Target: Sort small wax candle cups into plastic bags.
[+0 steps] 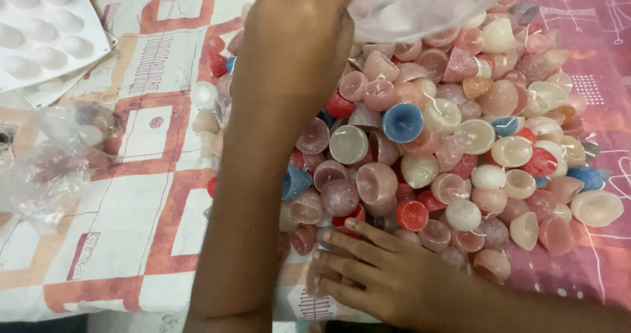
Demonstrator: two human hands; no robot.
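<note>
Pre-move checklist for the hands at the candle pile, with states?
1. Left hand grips the clear plastic bag: ok.
2. Bag mouth open: cannot tell, blurred.
3. Right hand lies flat at the near edge of the pile of small dome-shaped wax candles: ok.
4. Right hand holds a candle: not ok, fingers spread, nothing gripped.
5. Pile stays on the patterned cloth: ok.

White dimpled mould tray (46, 34), crumpled plastic bags (49, 165), patterned cloth (141, 142).
</note>
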